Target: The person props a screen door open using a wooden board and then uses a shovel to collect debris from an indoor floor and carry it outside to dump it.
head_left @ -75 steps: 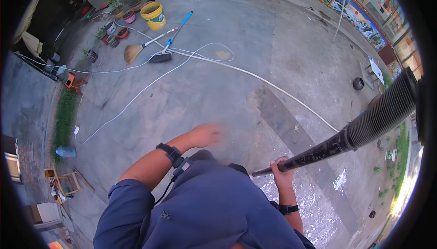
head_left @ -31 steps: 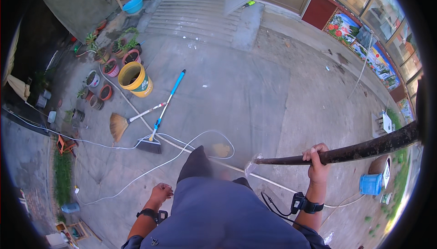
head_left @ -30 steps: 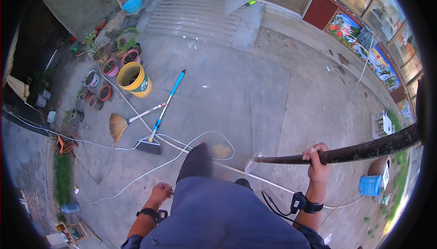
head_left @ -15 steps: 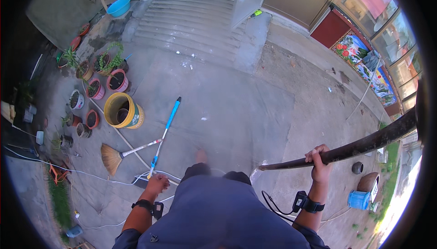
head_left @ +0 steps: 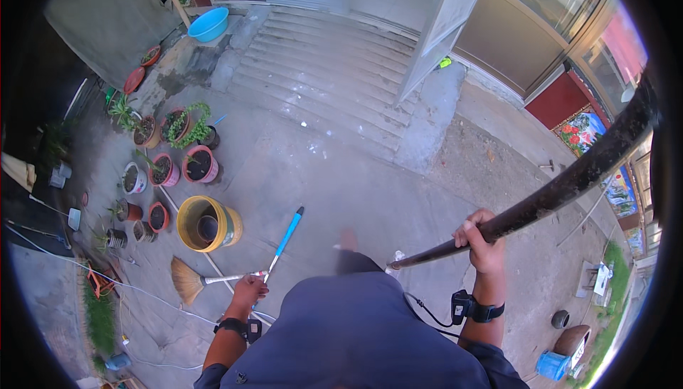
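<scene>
Viewing remotely, I have the right hand [head_left: 484,242] right of centre, fingers wrapped round a long dark pole [head_left: 558,195], which slants from just below centre up to the right edge. Left hand [head_left: 249,292] is lower left of centre, fingers loosely curled; can't tell if they hold anything. It overlaps the handle of the straw broom [head_left: 188,280] in my view, contact unclear. Yellow bucket [head_left: 230,227] stands just above.

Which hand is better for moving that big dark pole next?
Probably the right hand: its fingers are already wrapped around the dark pole. The left hand is away on the other side of the body, not touching the pole.
</scene>
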Tool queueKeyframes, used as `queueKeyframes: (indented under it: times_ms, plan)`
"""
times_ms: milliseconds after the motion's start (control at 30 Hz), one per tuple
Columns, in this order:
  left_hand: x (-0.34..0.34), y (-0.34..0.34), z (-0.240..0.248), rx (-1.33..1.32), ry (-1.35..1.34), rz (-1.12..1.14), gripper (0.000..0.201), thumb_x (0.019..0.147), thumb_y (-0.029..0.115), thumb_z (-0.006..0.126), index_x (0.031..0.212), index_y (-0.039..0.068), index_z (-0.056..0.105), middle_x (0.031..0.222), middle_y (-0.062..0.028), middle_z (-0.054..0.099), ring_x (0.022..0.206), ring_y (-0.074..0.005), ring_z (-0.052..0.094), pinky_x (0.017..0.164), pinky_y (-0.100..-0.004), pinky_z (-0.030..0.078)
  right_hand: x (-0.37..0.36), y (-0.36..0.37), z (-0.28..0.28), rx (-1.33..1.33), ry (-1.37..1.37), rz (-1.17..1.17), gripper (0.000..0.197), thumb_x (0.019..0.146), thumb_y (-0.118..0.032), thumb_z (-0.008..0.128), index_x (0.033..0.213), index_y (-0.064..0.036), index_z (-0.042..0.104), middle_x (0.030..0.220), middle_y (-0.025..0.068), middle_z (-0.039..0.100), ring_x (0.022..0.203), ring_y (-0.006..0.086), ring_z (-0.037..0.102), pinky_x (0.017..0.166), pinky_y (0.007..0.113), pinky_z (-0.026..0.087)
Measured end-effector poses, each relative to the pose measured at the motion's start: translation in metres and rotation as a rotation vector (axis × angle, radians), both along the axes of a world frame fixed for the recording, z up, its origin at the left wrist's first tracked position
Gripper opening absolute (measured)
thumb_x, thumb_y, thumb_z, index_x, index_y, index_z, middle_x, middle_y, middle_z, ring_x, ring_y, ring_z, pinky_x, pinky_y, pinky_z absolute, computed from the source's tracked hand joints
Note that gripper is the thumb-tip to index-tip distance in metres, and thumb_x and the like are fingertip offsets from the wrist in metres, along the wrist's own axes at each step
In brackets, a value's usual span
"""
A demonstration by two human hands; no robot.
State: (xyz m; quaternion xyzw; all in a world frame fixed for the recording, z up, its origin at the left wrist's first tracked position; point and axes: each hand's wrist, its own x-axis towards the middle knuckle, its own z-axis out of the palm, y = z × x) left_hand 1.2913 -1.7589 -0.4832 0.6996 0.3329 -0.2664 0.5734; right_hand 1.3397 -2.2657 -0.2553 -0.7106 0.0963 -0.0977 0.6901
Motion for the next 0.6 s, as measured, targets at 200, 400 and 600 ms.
queueKeyframes:
  times_ms: [200,400,600]
  plan:
    - [0.073,-0.022,0.011,-0.023,0.064,0.061,0.022,0.091,0.019,0.058,0.1,-0.001,0.056,0.086,-0.0122,0.066,0.075,-0.0203,0.067,0.065,-0.0307,0.055,0.155,0.023,0.013,-0.022,-0.035,0.167,0.019,0.085,-0.007,0.064,0.073,-0.0056,0.05,0.064,0.0004,0.053,0.058,0.0083,0.054,0.057,0.025,0.045]
    - [0.175,-0.024,0.004,-0.058,0.085,0.124,0.022,0.09,0.016,0.059,0.1,-0.003,0.056,0.084,-0.0145,0.066,0.075,-0.023,0.067,0.067,-0.0333,0.056,0.304,0.046,0.022,-0.027,-0.126,0.197,0.02,0.083,-0.006,0.066,0.071,-0.0055,0.05,0.063,0.0001,0.053,0.058,0.0078,0.053,0.055,0.024,0.042]
    - [0.313,-0.002,-0.049,-0.115,0.108,0.054,0.022,0.088,0.015,0.06,0.099,-0.004,0.058,0.084,-0.0151,0.067,0.073,-0.0227,0.068,0.066,-0.0334,0.057,0.46,0.056,0.039,-0.024,-0.2,0.129,0.019,0.084,-0.008,0.065,0.072,-0.004,0.051,0.061,0.002,0.055,0.057,0.0107,0.056,0.059,0.026,0.047]
